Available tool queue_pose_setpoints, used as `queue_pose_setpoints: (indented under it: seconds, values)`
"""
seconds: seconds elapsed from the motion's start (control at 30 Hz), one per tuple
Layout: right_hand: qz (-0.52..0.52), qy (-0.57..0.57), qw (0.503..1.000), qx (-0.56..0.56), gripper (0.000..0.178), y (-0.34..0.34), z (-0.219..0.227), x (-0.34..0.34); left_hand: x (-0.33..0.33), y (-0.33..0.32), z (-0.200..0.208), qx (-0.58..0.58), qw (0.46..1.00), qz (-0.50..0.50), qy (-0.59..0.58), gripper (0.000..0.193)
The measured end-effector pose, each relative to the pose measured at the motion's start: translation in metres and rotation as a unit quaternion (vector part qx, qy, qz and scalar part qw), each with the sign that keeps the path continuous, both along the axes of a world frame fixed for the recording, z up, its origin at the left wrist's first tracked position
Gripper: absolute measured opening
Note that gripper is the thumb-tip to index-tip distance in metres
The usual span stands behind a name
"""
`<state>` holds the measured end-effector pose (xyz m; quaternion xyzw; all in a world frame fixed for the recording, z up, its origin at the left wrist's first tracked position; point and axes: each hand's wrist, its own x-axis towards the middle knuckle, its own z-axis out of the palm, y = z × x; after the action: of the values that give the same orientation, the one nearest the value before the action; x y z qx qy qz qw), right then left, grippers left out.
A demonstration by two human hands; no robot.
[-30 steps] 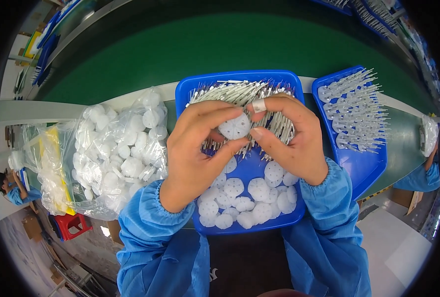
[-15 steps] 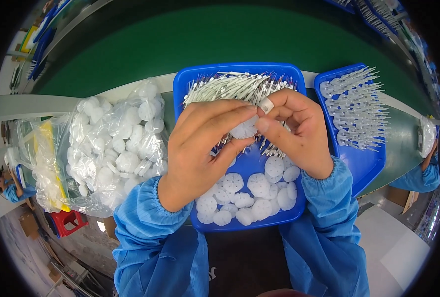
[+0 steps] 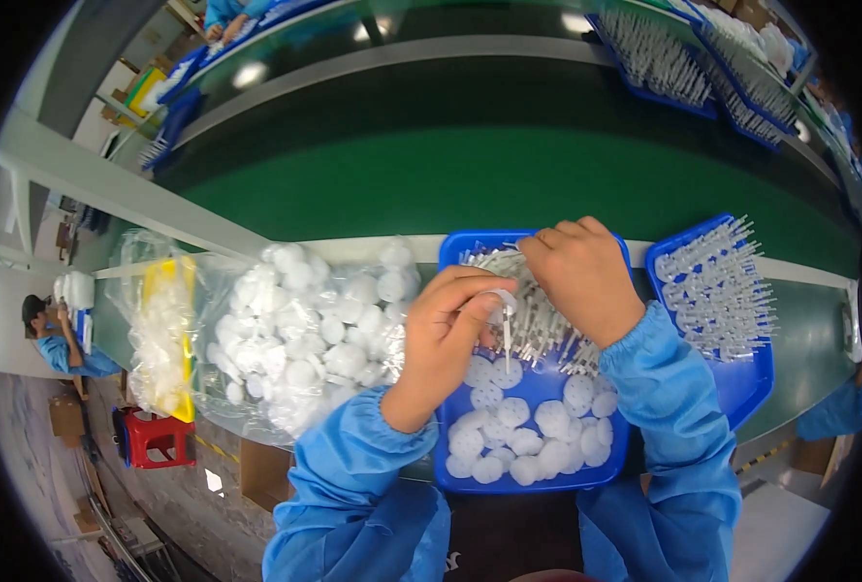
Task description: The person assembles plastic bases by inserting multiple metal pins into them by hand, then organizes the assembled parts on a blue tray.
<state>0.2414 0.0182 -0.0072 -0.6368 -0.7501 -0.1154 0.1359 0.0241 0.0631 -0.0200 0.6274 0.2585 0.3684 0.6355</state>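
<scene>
My left hand is closed on a perforated white plastic disc, with a thin wire-like rod pointing down from it. My right hand bends over the far part of a blue tray, above a pile of thin white sticks. Its fingers are curled together; what they hold, if anything, is hidden. Loose white discs fill the near half of that tray.
Left of the tray lies a clear plastic bag of white discs, beside a yellow tray. To the right, a second blue tray holds rows of discs with rods. A red stool stands at lower left. Co-workers sit farther off.
My hands, together at the disc before, have parted. The right has moved over the sticks; the left keeps the disc, its rod now showing. The whole view has shifted.
</scene>
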Motion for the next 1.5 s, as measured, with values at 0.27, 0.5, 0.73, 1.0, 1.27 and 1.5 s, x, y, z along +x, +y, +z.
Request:
queue_pose_setpoints:
  seconds: [0.27,0.5,0.73,1.0,1.27,1.5]
  values:
    - [0.047,0.010,0.999,-0.009,0.009,0.004,0.006,0.013,0.005,0.004,0.002,-0.013,0.999,0.034,-0.014,0.031]
    - [-0.002,0.244,0.969,0.033,0.007,-0.047,0.002,0.009,0.004,0.006,-0.003,-0.062,0.997,0.034,-0.010,0.037]
    - [0.029,0.591,0.806,0.020,0.021,-0.065,0.011,-0.011,0.011,-0.004,0.000,0.033,0.994,-0.031,0.100,0.034]
    - [-0.006,0.553,0.831,-0.051,0.021,-0.070,0.016,-0.003,0.010,-0.011,0.000,0.000,0.995,-0.047,0.090,0.037]
    - [-0.063,0.397,0.913,0.071,0.018,-0.066,0.013,-0.007,0.010,-0.008,0.001,-0.011,0.999,-0.031,0.033,0.036]
    - [0.057,0.527,0.840,0.115,0.028,-0.068,0.009,-0.013,0.009,-0.008,0.010,-0.045,0.994,-0.065,0.080,0.038]
